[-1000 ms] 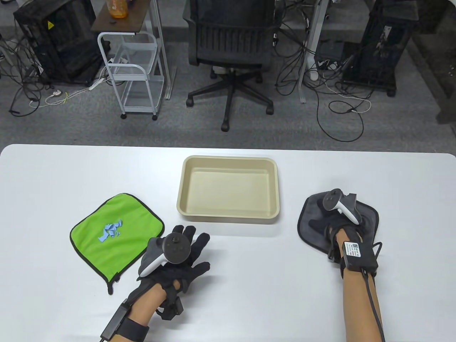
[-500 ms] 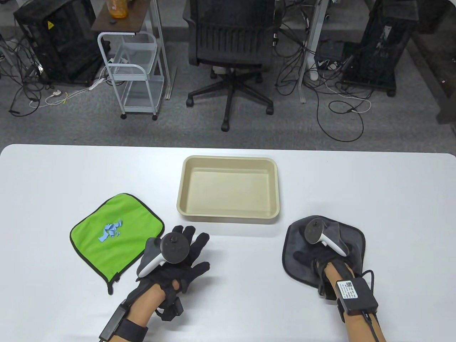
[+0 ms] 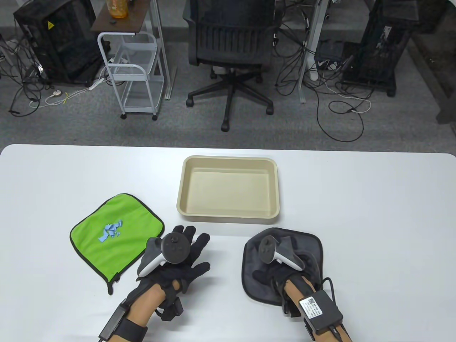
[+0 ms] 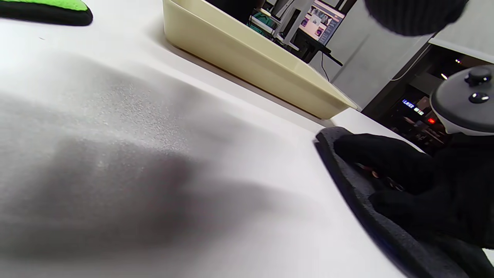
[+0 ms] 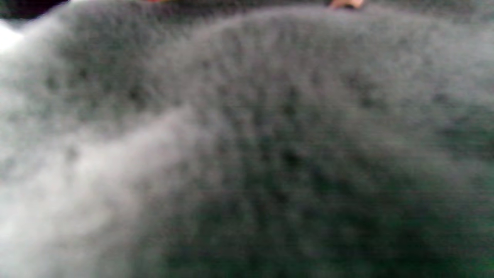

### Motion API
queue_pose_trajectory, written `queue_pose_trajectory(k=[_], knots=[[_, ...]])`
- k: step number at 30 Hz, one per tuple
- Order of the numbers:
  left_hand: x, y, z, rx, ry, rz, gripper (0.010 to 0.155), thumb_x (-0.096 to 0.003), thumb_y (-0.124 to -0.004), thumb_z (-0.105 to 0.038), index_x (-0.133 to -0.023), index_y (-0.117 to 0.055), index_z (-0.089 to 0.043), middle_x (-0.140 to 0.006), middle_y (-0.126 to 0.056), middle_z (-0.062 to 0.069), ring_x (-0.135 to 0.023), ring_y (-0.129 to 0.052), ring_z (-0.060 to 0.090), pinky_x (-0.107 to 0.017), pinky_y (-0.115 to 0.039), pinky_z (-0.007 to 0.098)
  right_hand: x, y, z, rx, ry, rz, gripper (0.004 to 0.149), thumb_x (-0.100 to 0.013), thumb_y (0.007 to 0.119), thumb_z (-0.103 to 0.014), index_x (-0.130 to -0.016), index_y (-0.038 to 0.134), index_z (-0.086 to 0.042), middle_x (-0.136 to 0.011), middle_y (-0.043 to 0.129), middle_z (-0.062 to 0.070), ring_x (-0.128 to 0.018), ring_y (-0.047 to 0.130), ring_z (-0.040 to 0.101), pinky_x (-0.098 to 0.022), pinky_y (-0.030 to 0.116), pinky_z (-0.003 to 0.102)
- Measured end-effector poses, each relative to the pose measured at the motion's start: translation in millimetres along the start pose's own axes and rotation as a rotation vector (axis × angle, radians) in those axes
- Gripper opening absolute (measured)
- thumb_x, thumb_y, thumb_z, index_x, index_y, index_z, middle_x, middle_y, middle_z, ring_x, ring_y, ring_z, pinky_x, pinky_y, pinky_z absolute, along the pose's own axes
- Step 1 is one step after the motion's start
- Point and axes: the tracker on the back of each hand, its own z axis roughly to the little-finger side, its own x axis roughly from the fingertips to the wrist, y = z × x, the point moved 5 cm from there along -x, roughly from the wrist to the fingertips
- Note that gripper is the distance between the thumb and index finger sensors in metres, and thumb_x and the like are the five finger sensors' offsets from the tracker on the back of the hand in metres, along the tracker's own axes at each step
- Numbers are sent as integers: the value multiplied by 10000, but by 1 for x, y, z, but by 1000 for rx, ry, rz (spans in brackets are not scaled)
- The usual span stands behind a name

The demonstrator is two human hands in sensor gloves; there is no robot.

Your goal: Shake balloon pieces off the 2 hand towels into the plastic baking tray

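Note:
A grey hand towel (image 3: 310, 245) lies on the white table just in front of the beige plastic baking tray (image 3: 228, 213). My right hand (image 3: 276, 274) rests flat on top of it, fingers laid on the cloth; the balloon pieces on it are hidden. The left wrist view shows that hand (image 4: 405, 173) on the grey towel (image 4: 370, 216). Grey pile fills the right wrist view (image 5: 270, 135). A green towel (image 3: 131, 221) at the left carries blue balloon pieces (image 3: 111, 229). My left hand (image 3: 185, 256) lies flat with spread fingers beside the green towel's right corner, holding nothing.
The tray's inside shows nothing in it, and its side wall (image 4: 247, 58) stands near in the left wrist view. Beyond the table's far edge stand an office chair (image 3: 231, 46), a white cart (image 3: 131, 71) and floor cables.
My right hand has slid the grey towel leftward and toward me, from the right side of the table to just in front of the tray. The left hand and green towel stayed still.

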Motion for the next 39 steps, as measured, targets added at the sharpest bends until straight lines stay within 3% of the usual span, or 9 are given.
queue_pose_trajectory(k=[10, 24, 27, 33, 37, 39], knots=[[2, 5, 13, 40, 28, -8, 783, -369, -599, -644, -984, -121, -554, -1118, 39, -65, -1037, 161, 263, -701, -56, 672, -5, 1, -81, 45, -94, 13, 854, -287, 598, -721, -967, 124, -514, -1146, -15, -16, -1007, 45, 498, -629, 362, 797], [2, 7, 20, 56, 45, -9, 784, -371, -602, -641, -985, -124, -551, -1118, 37, -62, -1037, 161, 263, -701, -57, 671, -6, 2, -99, -4, -110, 21, 849, -303, 631, -715, -979, 161, -506, -1156, 0, -11, -1010, 38, 492, -631, 328, 791], [2, 6, 20, 57, 46, -7, 783, -371, -603, -640, -985, -124, -552, -1118, 37, -63, -1037, 161, 263, -702, -58, 670, -2, -8, -99, 1, -139, 48, 826, -314, 629, -712, -984, 195, -501, -1172, 55, -27, -1029, 80, 465, -664, 344, 752], [2, 7, 21, 57, 51, -2, 784, -371, -603, -639, -985, -124, -551, -1118, 37, -63, -1037, 162, 262, -702, -57, 670, 23, -61, -69, -56, -146, 217, 815, -320, 619, -707, -1014, 280, -446, -1197, 189, -17, -1072, 213, 412, -704, 407, 689], [2, 7, 21, 54, 49, -6, 783, -373, -604, -638, -986, -125, -551, -1118, 37, -64, -1038, 160, 261, -702, -57, 670, 34, -88, -11, -137, -69, 363, 770, -352, 653, -662, -1019, 431, -351, -1181, 416, -8, -1068, 443, 367, -718, 537, 592], [1, 7, 21, 52, 49, -4, 783, -373, -605, -637, -986, -125, -551, -1119, 36, -64, -1038, 160, 262, -703, -58, 670, 33, -87, 18, -186, -4, 410, 746, -365, 682, -631, -1009, 484, -310, -1154, 491, 14, -1027, 558, 367, -699, 613, 537]])
